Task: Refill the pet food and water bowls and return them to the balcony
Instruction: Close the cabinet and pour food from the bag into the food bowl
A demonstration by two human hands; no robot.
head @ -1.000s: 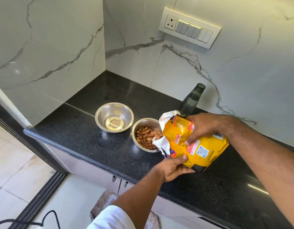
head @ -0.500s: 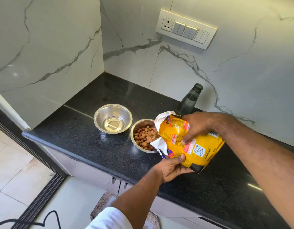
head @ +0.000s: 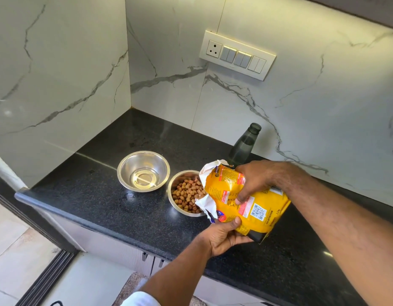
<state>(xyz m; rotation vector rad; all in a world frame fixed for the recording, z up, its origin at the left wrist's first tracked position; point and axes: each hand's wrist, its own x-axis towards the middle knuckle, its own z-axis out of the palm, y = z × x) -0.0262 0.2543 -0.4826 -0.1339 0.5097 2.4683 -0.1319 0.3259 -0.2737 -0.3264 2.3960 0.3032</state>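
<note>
Two steel bowls stand on the black counter (head: 98,204). The left bowl (head: 143,171) holds a little clear water. The right bowl (head: 182,195) is filled with brown kibble. A yellow pet food bag (head: 248,206) is tilted with its torn white mouth over the kibble bowl's right rim. My right hand (head: 255,180) grips the bag from above. My left hand (head: 224,235) holds its lower front edge from below, thumb on the bag.
A dark bottle (head: 245,143) stands behind the bag against the marble wall. A switch panel (head: 237,55) is on the wall above. The counter's front edge runs over white cabinets; a sliding door track (head: 43,281) lies at lower left.
The bag stays tilted over the kibble bowl and has shifted very little. More kibble lies in the bowl than a second ago. Both hands keep their hold.
</note>
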